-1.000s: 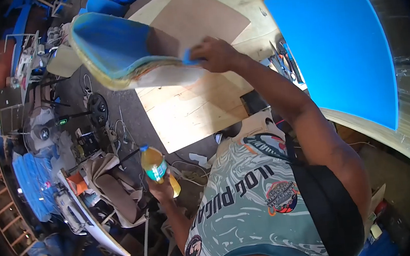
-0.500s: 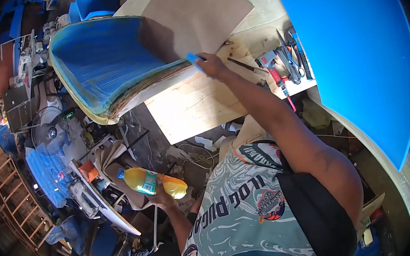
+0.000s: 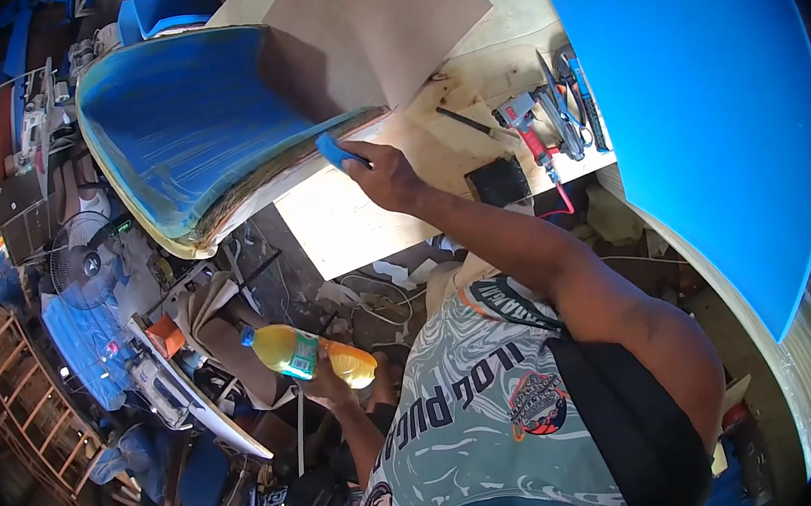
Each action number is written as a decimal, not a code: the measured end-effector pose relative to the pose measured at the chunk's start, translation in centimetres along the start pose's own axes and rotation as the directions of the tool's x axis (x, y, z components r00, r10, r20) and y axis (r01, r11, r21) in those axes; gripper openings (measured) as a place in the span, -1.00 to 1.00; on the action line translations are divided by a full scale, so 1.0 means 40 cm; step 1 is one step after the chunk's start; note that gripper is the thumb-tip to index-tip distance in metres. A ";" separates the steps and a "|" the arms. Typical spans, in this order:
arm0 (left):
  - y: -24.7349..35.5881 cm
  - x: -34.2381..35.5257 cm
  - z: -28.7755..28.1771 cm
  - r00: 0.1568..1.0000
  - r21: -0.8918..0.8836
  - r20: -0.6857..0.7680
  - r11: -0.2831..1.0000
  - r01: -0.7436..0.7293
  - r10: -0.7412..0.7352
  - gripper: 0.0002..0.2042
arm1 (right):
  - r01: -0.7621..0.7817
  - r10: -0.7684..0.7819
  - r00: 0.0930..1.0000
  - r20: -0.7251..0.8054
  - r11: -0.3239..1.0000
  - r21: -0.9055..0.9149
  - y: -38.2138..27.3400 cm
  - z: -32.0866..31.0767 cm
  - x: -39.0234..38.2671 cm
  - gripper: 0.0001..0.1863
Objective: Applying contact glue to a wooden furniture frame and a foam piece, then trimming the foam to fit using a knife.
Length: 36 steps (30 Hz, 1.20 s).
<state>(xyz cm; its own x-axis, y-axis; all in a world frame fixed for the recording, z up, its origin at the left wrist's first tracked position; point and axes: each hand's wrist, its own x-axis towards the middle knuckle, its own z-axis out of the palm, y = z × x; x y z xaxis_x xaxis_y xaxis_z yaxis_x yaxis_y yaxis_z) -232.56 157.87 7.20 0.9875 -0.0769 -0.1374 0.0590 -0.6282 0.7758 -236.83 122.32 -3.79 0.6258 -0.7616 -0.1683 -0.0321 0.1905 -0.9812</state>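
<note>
My left hand [image 3: 327, 386] is closed around a plastic bottle [image 3: 273, 351] with a blue cap and yellow-orange liquid, tilted on its side. My right hand [image 3: 385, 174] pinches a small flat blue piece [image 3: 335, 151]; whether it is foam or plastic I cannot tell. It is held beside the near edge of a curved panel [image 3: 185, 128], whose blue inner face is streaked and whose rim is pale and rough. Under the panel's end lies a wooden board [image 3: 324, 232]. A brown sheet [image 3: 381, 23] is behind the panel.
On the worktop to the right lie a red-and-grey air tool [image 3: 525, 122], scissors [image 3: 558, 108], a dark stick-like tool [image 3: 466, 121] and a black flat item [image 3: 497, 182]. A big blue sheet [image 3: 707, 113] rises at the right. A fan [image 3: 85, 262] stands left, among clutter.
My right hand has moved left and downward along the panel's edge with the blue piece. The black flat item on the worktop has come into sight. My left hand still holds the bottle.
</note>
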 end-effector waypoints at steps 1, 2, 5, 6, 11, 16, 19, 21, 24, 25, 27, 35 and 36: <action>0.008 0.000 -0.001 0.993 0.123 0.065 0.986 -0.108 0.101 -0.39 | -0.018 0.018 0.999 0.050 1.000 -0.004 0.004 -0.021 -0.018 -0.58; 0.022 -0.001 0.004 0.972 0.236 0.139 0.947 -0.218 0.190 -0.40 | -0.035 0.036 0.994 0.102 0.999 -0.010 0.011 -0.049 -0.032 -0.58; 0.132 0.003 0.084 0.896 0.404 0.399 0.839 -0.364 0.196 -0.46 | -0.241 0.246 0.955 0.164 0.969 -0.049 0.141 -0.098 -0.060 -0.58; 0.153 0.003 0.097 0.869 0.399 0.483 0.857 -0.328 0.107 -0.43 | -0.416 0.387 0.878 0.283 0.908 0.047 0.113 -0.105 -0.078 -0.56; 0.152 0.054 0.144 0.800 0.684 0.599 0.522 -0.509 -0.006 -0.43 | -0.644 0.420 0.680 0.601 0.734 0.216 0.166 -0.108 -0.083 -0.50; 0.183 0.070 0.177 0.773 0.713 0.634 0.399 -0.577 -0.015 -0.46 | -0.669 0.423 0.634 0.648 0.720 0.185 0.204 -0.102 -0.091 -0.46; 0.171 0.086 0.172 0.756 0.702 0.655 0.383 -0.600 -0.016 -0.47 | -0.688 0.434 0.613 0.660 0.704 0.177 0.225 -0.086 -0.108 -0.46; 0.176 0.088 0.170 0.748 0.695 0.663 0.381 -0.610 -0.010 -0.48 | -0.693 0.441 0.607 0.661 0.700 0.170 0.229 -0.078 -0.113 -0.46; 0.195 0.088 0.176 0.742 0.685 0.671 0.387 -0.617 -0.005 -0.48 | -0.760 0.460 0.540 0.705 0.627 0.172 0.216 -0.079 -0.112 -0.45; 0.198 0.088 0.179 0.741 0.683 0.672 0.392 -0.616 -0.007 -0.48 | -0.753 0.447 0.540 0.713 0.634 0.173 0.208 -0.083 -0.111 -0.45; 0.198 0.094 0.182 0.739 0.687 0.673 0.386 -0.615 -0.022 -0.48 | -0.746 0.434 0.544 0.718 0.642 0.177 0.203 -0.083 -0.108 -0.45; 0.111 0.157 0.164 0.849 0.838 0.523 0.230 -0.494 -0.082 -0.43 | -0.489 0.173 0.576 0.799 0.856 0.168 0.132 -0.131 -0.067 -0.42; 0.101 0.160 0.156 0.876 0.857 0.474 0.274 -0.436 -0.090 -0.42 | -0.532 0.199 0.638 0.744 0.813 0.238 0.130 -0.151 -0.054 -0.44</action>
<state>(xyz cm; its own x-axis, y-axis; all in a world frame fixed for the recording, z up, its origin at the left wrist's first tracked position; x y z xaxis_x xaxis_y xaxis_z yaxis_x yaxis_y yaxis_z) -226.93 150.00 5.60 0.7904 -0.3779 -0.4822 -0.5395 -0.8022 -0.2556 -243.04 121.22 -9.09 0.9725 0.0126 -0.2326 -0.1730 0.7075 -0.6852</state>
